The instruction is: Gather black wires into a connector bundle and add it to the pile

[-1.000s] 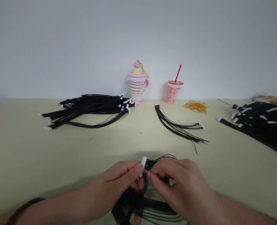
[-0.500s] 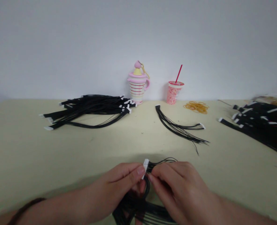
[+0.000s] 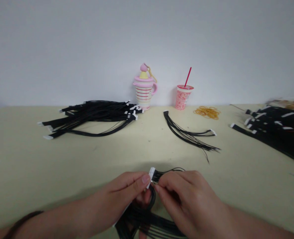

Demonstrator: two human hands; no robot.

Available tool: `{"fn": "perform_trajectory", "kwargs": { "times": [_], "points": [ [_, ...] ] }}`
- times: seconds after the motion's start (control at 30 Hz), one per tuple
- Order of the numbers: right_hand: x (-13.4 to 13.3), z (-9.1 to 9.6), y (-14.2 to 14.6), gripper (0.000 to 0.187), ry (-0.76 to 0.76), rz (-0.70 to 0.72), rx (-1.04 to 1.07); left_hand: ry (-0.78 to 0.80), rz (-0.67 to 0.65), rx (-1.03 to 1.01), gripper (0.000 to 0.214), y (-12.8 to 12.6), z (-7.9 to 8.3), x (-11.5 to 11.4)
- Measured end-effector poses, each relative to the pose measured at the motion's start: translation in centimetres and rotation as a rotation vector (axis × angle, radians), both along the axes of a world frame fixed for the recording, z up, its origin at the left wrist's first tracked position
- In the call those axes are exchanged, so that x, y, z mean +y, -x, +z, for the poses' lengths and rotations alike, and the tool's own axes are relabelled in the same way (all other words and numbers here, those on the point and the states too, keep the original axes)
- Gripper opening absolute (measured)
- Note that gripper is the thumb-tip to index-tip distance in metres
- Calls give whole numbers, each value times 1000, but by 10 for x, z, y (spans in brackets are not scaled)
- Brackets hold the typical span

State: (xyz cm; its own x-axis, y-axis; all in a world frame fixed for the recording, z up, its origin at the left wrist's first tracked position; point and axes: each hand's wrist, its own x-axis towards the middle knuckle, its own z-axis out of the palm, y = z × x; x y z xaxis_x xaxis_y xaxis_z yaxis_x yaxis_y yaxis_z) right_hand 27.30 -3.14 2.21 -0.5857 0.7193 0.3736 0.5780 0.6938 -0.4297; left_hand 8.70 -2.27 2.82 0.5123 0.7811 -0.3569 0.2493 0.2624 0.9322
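Black wire bundle (image 3: 142, 220) is dangling near the person from a white connector (image 3: 151, 173), its markings too small to read. The left hand (image 3: 122, 191) is pinching the connector between thumb and fingers, while the right hand (image 3: 184, 196) is pinching the wires just behind it. More black wire bundles (image 3: 92, 114) are lying on the far side of the table (image 3: 62, 166).

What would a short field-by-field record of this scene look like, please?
Left hand: pinches white connector
Right hand: fingers on black wires behind the connector
Surface: beige table
Other wires: large pile, small bunch, right-hand pile
Back edge: striped mug, cup with red straw, rubber bands
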Motion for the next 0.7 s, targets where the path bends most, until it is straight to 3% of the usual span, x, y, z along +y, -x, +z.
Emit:
{"fn": "perform_trajectory", "kwargs": {
  "times": [0.2, 0.53, 0.7],
  "points": [
    [-1, 2, 0, 16, 191, -18, 86, -52, -8, 58, 39, 0, 3, -2],
    [-1, 0, 4, 19, -24, -6, 57, -75, -29, 22, 35, 1, -4, -1],
    [0, -3, 4, 11, 27, -49, 185, 103, 60, -87, 42, -2, 3, 0]
  ]
}}
